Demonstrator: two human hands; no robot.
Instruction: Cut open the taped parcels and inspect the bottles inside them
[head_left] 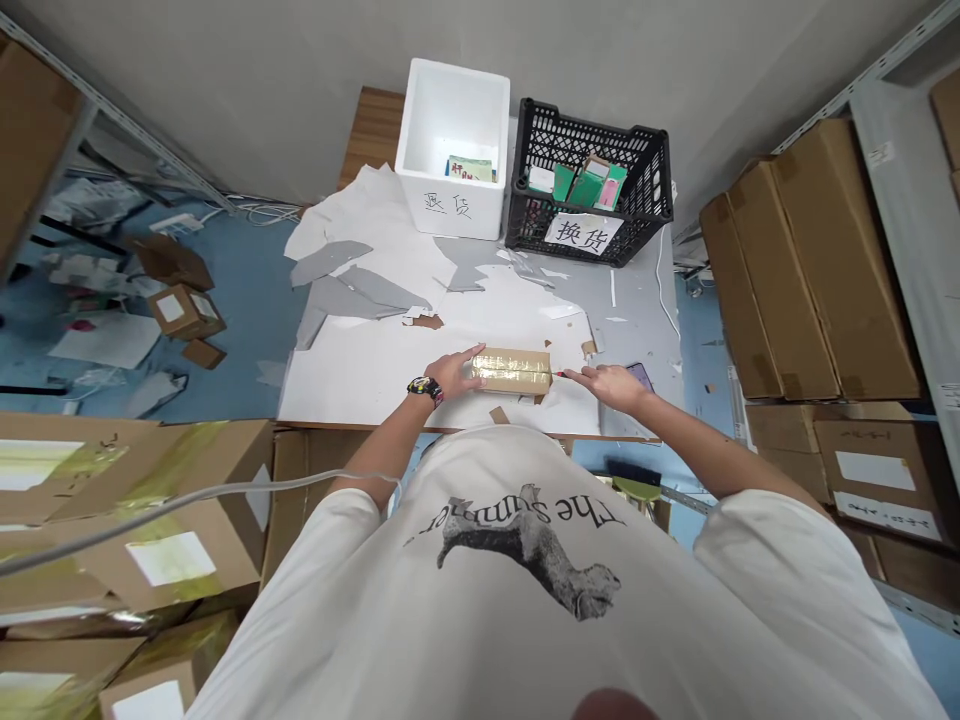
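Observation:
A small taped cardboard box lies on the white-covered table near its front edge. My left hand grips the left end of the box, with a thumb and fingers around its corners; a watch is on that wrist. To the right of the box, my right hand is closed on a thin red tool, whose tip points at the box's right end. Whether the tip touches the box or is in it is too small to tell. A phone lies just beyond the right hand.
A white foam bin and a black crate holding small boxes stand at the back of the table. Torn paper and cardboard scraps lie about. Large cartons flank the left, and shelved cartons the right. A cable crosses at left.

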